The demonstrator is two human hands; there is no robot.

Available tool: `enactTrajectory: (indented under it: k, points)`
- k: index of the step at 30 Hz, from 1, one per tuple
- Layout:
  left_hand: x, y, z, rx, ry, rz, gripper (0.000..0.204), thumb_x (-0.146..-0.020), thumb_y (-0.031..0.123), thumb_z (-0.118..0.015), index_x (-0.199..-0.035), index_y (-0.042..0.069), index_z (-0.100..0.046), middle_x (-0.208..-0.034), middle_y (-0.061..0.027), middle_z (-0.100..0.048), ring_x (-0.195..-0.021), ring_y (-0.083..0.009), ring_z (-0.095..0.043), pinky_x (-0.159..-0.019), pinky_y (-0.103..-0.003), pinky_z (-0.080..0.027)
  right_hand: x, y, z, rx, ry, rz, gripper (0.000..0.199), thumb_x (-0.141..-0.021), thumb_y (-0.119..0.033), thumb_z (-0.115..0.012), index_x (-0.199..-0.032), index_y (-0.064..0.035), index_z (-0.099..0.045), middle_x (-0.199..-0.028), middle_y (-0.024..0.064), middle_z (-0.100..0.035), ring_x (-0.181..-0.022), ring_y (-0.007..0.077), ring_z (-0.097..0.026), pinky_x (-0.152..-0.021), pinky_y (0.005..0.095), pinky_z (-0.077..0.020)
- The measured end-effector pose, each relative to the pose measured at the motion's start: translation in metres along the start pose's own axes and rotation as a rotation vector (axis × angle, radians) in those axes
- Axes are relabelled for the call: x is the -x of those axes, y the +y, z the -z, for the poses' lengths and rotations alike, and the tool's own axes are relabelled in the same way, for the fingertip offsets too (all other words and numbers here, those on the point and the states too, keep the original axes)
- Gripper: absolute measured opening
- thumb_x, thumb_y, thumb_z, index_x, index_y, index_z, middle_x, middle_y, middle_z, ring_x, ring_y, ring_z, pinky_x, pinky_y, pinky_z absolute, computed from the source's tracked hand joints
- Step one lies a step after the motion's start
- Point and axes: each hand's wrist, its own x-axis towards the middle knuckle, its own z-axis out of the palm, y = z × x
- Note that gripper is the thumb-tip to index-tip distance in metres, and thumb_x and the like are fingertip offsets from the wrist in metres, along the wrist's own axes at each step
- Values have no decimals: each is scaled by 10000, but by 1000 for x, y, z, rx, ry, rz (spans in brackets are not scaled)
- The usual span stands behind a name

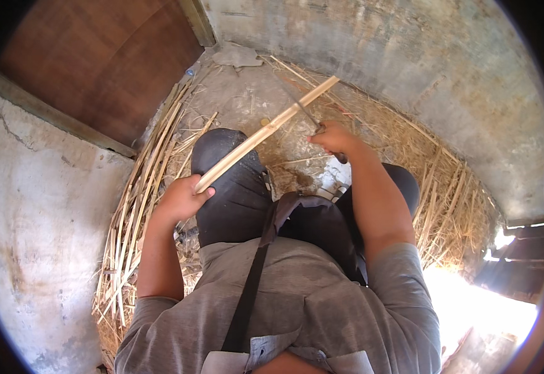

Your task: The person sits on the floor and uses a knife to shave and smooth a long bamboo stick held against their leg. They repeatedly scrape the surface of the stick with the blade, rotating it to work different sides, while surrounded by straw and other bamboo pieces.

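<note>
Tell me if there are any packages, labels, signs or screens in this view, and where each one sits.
None in view. The left hand holds a pale bamboo strip, the right hand holds a knife against it, and split strips and shavings lie on the concrete floor.

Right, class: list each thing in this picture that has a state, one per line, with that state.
Left hand: shut on the bamboo strip's near end.
Bamboo strip: held slanting above the knee.
Right hand: shut on the knife handle.
Knife: blade against the strip.
Wooden door: shut.
Loose strips: heaped on the floor.
</note>
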Motion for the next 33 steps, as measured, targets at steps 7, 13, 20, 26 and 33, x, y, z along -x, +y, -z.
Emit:
enactTrajectory:
  k: [7,13,20,26,33]
  points:
    - [5,10,6,40,-62,135,393,-930,407,-737,-962,27,-641,-815,-196,-660,-749,-370,-642,-714,-461,-496,24,-59,-56,508,-161,442,706,-865,-506,-752,-1291,44,-632,-1216,243,-685,-1111,377,-671,-950,489,-522]
    - [2,11,4,-72,-21,55,321,-943,320,-738,-936,19,-629,-726,-134,-630,-660,-252,-599,-657,-418,-482,-9,4,-24,111,2,133,737,-820,-494,-790,-1309,36,-636,-1071,232,-727,-989,389,-707,-897,490,-545]
    - [0,13,7,-31,-68,101,398,-930,417,-727,-971,30,-642,-842,-210,-669,-793,-399,-652,-733,-475,-496,-3,-3,-16,170,88,51,754,-799,-500,-794,-1340,2,-638,-1139,239,-721,-986,402,-712,-909,459,-547]
    - [5,13,6,-94,3,27,362,-935,356,-739,-965,10,-637,-752,-175,-641,-684,-313,-623,-669,-433,-485,9,-36,-48,432,-134,439,754,-805,-463,-810,-1351,22,-621,-1256,264,-666,-986,367,-715,-875,440,-557]
    - [3,15,6,-56,-6,36,369,-939,357,-739,-940,6,-623,-736,-166,-626,-662,-290,-598,-655,-430,-480,-5,4,-4,-171,-19,-127,800,-842,-397,-825,-1396,104,-540,-1110,249,-687,-907,260,-696,-769,402,-563]
